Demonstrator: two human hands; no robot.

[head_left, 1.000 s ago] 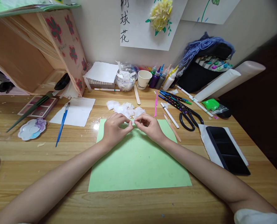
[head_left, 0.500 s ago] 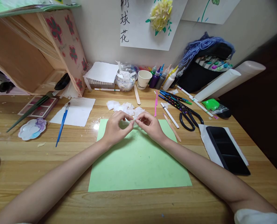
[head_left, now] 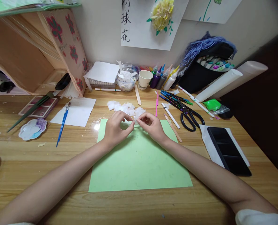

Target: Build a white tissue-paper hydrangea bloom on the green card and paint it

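Over the upper edge of the green sheet (head_left: pixel 139 165), my left hand (head_left: pixel 117 128) and my right hand (head_left: pixel 151 128) meet with thumbs and forefingers pinched. A small, thin piece of white paper (head_left: pixel 135 122) is held between the fingertips of both; most of it is hidden. Just beyond my knuckles lies a loose pile of white paper pieces (head_left: pixel 127 109). A wooden craft stick (head_left: pixel 173 128) rests beside my right wrist, partly on the sheet.
On the right lie black scissors (head_left: pixel 187 117), a white marker (head_left: pixel 170 115) and a black tray (head_left: pixel 227 150). To the left are a paintbrush (head_left: pixel 63 125) and a petal-shaped palette (head_left: pixel 32 129). A paper cup (head_left: pixel 145 79), a bowl of scraps (head_left: pixel 126 82) and paint bottles (head_left: pixel 162 78) stand along the wall.
My fingertips have drawn very slightly apart, and a bit more of the white paper shows between them. The other things lie as before.
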